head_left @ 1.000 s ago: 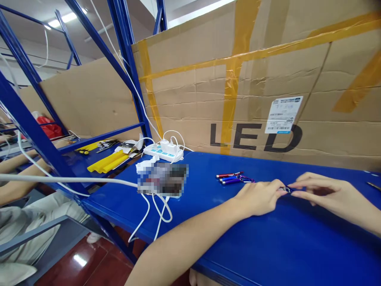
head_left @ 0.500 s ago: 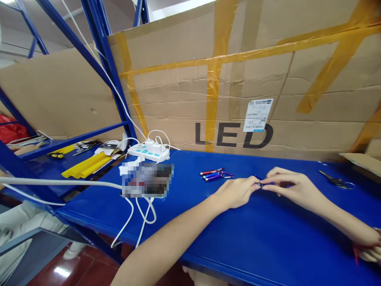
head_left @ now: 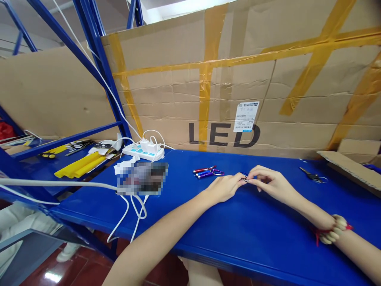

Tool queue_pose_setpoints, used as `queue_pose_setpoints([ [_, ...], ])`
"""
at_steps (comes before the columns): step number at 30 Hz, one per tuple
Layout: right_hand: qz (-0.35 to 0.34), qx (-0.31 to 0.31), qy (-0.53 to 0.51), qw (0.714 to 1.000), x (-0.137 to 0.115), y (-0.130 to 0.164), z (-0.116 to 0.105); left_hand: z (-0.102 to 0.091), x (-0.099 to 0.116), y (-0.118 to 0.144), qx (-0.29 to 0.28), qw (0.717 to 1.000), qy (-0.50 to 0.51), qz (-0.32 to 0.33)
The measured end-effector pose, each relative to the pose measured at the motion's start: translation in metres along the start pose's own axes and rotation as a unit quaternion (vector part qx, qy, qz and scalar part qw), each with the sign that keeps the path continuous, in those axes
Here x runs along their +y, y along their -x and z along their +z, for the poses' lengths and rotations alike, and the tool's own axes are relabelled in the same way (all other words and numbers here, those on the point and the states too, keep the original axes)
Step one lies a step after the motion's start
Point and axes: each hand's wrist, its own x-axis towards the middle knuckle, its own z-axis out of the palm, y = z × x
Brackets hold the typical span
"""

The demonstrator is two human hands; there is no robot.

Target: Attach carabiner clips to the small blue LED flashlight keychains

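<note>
My left hand (head_left: 224, 188) is closed, thumb and fingertips pinching a small metal ring (head_left: 245, 180) above the blue tabletop (head_left: 253, 230). From the right, my right hand (head_left: 272, 184) meets it, with thumb and forefinger pinched on the same ring. A bit of a blue clip (head_left: 244, 173) shows just behind the fingertips; the rest is hidden by the hands. Beyond my left hand lie a few slim metallic tubes, red (head_left: 200, 170) and blue-purple (head_left: 204, 174), like small keychain flashlights, with carabiner clips at their right ends.
A white power strip (head_left: 144, 150) with plugs and cables stands at the back left, near a blurred-out flat object (head_left: 143, 178). Yellow tubes (head_left: 80, 165) lie farther left. On the right are a dark pointed tool with a ring (head_left: 313, 175) and an open cardboard box (head_left: 351, 171).
The view has shifted slightly, so the table things and both hands appear farther left. My hands keep the same pinch on the ring; more of the right wrist with its bracelet shows.
</note>
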Motion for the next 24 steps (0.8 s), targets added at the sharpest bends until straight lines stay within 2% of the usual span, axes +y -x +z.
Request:
queue_pose_setpoints([
  [3,0.028,-0.018,-0.006,0.999,0.0,-0.001,-0.003,0.002,-0.001,-0.001,0.004,1.0,-0.001,-0.006],
  [6,0.081,-0.002,0.008,0.997,0.006,-0.003,-0.015,0.002,-0.001,-0.002,-0.004,1.0,-0.007,0.015],
  [8,0.101,0.005,0.08,0.992,0.013,-0.004,-0.025,0.001,-0.001,-0.003,-0.015,0.999,-0.014,0.027],
  [11,0.122,-0.027,0.22,0.968,0.024,-0.004,-0.041,0.001,-0.002,-0.005,-0.032,0.998,-0.024,0.045],
  [15,0.156,-0.081,0.293,0.94,0.025,-0.004,-0.051,0.004,-0.004,-0.007,-0.049,0.995,-0.055,0.062],
  [18,0.168,-0.098,0.294,0.936,0.019,-0.004,-0.052,0.005,-0.004,-0.006,-0.048,0.993,-0.083,0.07],
  [24,0.303,-0.179,0.159,0.922,0.01,-0.002,-0.052,0.002,0.0,0.001,-0.05,0.989,-0.12,0.067],
])
